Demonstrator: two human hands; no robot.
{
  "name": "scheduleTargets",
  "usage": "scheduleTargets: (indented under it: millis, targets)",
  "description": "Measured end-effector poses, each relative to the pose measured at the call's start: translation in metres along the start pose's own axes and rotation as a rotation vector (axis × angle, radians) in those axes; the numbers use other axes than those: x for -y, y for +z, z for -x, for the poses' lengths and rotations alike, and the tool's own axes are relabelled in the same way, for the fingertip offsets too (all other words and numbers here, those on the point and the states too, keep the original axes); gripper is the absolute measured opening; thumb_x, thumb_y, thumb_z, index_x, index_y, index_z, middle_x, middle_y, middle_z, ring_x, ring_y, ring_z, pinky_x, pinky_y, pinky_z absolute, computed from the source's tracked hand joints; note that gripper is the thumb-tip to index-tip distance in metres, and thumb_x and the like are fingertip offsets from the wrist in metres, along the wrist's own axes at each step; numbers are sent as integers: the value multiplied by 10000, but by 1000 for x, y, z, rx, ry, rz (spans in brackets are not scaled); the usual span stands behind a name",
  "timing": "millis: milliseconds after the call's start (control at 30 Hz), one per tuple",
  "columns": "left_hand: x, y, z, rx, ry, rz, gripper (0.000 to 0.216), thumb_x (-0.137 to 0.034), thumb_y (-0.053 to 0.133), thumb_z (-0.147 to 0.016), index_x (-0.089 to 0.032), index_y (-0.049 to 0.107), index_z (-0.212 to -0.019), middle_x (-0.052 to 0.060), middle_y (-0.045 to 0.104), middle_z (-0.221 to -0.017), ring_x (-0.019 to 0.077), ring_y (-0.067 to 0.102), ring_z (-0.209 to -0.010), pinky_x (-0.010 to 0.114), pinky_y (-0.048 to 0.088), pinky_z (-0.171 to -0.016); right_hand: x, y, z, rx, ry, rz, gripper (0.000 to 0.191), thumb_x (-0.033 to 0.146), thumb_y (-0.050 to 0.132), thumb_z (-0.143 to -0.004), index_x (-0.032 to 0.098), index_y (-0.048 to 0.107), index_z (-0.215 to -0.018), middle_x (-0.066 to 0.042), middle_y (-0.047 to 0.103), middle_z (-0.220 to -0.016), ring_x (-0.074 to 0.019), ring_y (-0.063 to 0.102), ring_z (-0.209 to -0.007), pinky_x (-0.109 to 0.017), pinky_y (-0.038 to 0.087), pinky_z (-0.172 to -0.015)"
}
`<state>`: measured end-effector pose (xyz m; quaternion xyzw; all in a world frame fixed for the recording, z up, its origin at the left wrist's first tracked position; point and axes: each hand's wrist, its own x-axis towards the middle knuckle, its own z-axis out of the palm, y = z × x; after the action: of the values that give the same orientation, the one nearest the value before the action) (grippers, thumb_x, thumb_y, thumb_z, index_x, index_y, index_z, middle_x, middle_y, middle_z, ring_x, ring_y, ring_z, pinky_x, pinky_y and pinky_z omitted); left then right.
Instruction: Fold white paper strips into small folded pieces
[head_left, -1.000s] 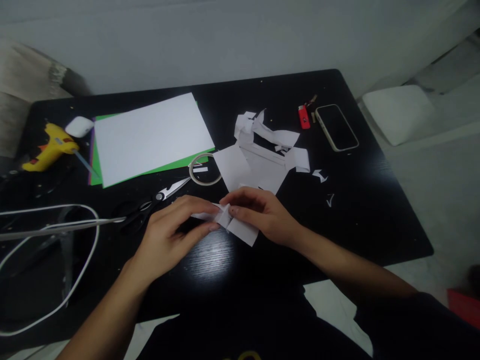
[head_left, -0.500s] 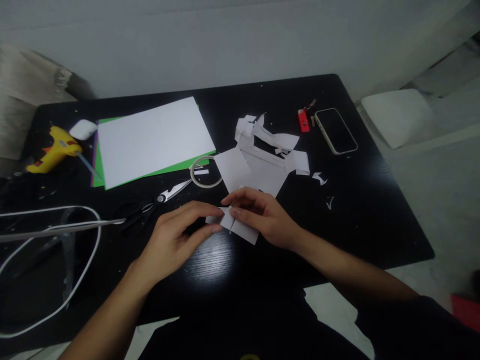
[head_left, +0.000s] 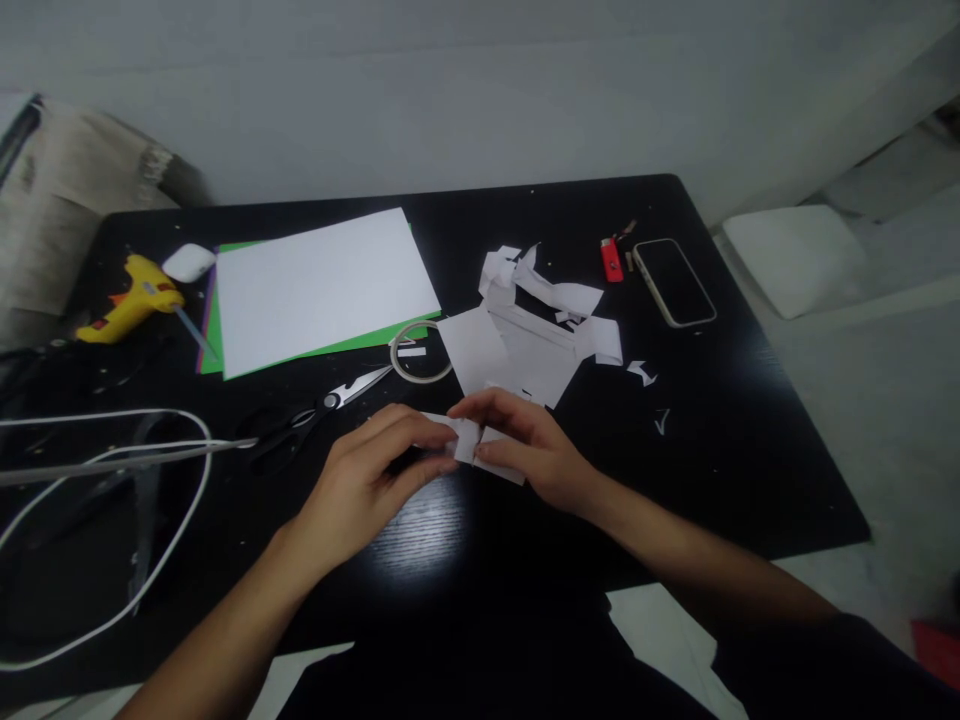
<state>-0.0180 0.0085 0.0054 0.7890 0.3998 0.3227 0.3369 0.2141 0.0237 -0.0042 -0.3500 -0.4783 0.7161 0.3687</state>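
Observation:
Near the front of the black table, a small folded piece of white paper [head_left: 466, 441] is pinched between both hands. My left hand [head_left: 375, 480] grips its left part between thumb and fingers. From the other side my right hand [head_left: 536, 455] closes on it, thumb in front and fingers behind, covering some of the paper. Just beyond the fingers lie a white paper sheet [head_left: 476, 350] and cut, curled paper scraps [head_left: 574, 297]. A roll of tape [head_left: 396, 365] lies flat beside the sheet, left of it.
Scissors [head_left: 331, 400] lie to the left, near a white cable [head_left: 206, 470]. Farther back are stacked white and green sheets [head_left: 322, 290], a yellow glue gun [head_left: 131, 300] and a white case [head_left: 189, 262]. A red lighter [head_left: 611, 260] and a phone [head_left: 674, 283] sit at the right.
The folded paper has turned to lie more level between my hands, and both hands have shifted slightly. The whole view has moved a little, so the table sits lower in the picture.

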Motion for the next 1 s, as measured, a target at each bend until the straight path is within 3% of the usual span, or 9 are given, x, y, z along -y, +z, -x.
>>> scheduleTargets:
  millis: [233, 500, 733, 1000]
  targets:
    - [-2, 0, -2, 26, -49, -6, 99, -231, 725, -993, -226, 697, -1087, 21, 691, -1009, 155, 682, -936, 274, 569, -812, 2, -1, 1, 11, -13, 65, 426, 75, 668, -756, 249, 729, -1140, -20, 734, -1171, -216, 681, -1125, -424, 500, -1077]
    - [-2, -2, -3, 35, -19, -6, 104, -237, 732, -991, -216, 682, -1079, 21, 688, -1046, 148, 675, -986, 275, 563, -858, 1, -2, 0, 7, -28, 132, 269, 217, 773, -863, 247, 738, -1128, -27, 754, -1133, -210, 704, -1085, -422, 541, -1042]
    - [-1, -5, -2, 55, -27, -33, 110, -220, 726, -994, -232, 673, -1090, 16, 717, -1106, 156, 685, -1068, 298, 557, -947, -1, -2, -1, -19, -35, 90, 278, 187, 786, -846, 234, 735, -1115, -32, 755, -1122, -202, 716, -1079, -406, 564, -1030]
    - [-2, -2, -2, -31, 14, -44, 146, -202, 767, -960, -225, 678, -1073, 15, 750, -1065, 163, 714, -1005, 305, 575, -899, -1, -2, -2, -37, -52, 78, 282, 171, 785, -845, 244, 738, -1114, -16, 757, -1087, -177, 719, -1019, -366, 568, -977]
